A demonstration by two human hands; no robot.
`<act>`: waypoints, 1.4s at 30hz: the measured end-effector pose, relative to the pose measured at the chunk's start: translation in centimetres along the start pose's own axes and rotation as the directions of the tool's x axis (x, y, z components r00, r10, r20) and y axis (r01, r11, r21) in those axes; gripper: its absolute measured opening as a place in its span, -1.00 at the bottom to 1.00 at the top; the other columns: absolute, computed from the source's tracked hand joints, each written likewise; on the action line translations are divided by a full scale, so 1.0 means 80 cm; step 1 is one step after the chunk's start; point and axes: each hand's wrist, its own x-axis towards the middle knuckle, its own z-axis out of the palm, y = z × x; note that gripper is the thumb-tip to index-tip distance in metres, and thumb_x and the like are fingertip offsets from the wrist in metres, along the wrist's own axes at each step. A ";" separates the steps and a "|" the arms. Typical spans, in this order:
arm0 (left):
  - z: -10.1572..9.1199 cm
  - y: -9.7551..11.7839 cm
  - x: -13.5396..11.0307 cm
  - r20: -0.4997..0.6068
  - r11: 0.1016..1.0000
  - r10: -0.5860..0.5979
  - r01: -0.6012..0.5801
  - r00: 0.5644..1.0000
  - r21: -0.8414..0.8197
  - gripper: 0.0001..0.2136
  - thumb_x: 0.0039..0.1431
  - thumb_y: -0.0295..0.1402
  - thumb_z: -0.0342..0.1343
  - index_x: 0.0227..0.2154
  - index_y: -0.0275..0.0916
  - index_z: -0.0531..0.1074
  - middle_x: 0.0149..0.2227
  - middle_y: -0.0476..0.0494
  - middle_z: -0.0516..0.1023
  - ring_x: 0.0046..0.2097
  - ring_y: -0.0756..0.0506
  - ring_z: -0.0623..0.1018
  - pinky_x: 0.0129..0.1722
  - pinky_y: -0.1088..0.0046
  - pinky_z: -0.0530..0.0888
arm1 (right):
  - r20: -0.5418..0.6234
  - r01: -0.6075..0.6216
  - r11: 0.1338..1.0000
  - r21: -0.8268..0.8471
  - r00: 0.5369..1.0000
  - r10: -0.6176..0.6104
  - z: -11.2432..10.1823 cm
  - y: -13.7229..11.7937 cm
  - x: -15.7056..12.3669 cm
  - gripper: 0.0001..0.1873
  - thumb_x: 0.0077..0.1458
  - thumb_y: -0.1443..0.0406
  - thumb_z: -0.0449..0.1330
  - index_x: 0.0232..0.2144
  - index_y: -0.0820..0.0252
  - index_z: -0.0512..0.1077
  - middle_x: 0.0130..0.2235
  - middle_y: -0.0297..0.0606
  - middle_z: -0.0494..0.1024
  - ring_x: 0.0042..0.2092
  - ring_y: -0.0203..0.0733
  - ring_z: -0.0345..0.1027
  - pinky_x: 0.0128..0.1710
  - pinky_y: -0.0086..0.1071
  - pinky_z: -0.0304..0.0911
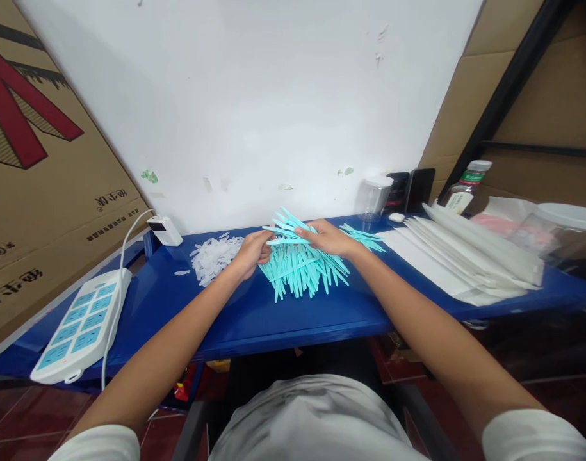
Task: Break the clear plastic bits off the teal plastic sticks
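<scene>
A fanned bundle of slim turquoise plastic sticks (289, 221), shaped like eyebrow razors, is in my right hand (327, 237), which is closed around it with the thumb on top. My left hand (254, 251) is closed in a pinch at the left tips of that bundle; whatever lies between its fingers is too small to make out. Right under both hands spreads a loose pile of the same turquoise sticks (302, 272). Left of my left hand lies a heap of small translucent caps or sleeves (213, 259), partly hidden behind the hand.
More turquoise sticks (362, 237) lie beyond my right wrist. On the blue table (293, 323) are a power strip (84, 320), a white charger (165, 230), a clear jar (374, 198), stacked white envelopes (470, 256) and a bottle (465, 186). A wall stands behind; cardboard (57, 160) is at left.
</scene>
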 end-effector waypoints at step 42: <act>0.074 -0.016 -0.047 0.406 0.720 0.163 -0.390 0.899 0.574 -0.55 0.24 0.05 0.15 -0.51 -0.24 0.55 -0.67 0.08 0.07 -0.57 0.02 0.10 -0.52 0.43 0.06 | -0.563 0.091 0.950 0.298 0.821 0.098 0.054 -0.008 0.031 -0.35 0.14 -0.30 0.11 -0.44 0.16 0.38 -0.56 -0.40 0.23 -0.53 -0.31 0.07 -0.54 -0.41 0.05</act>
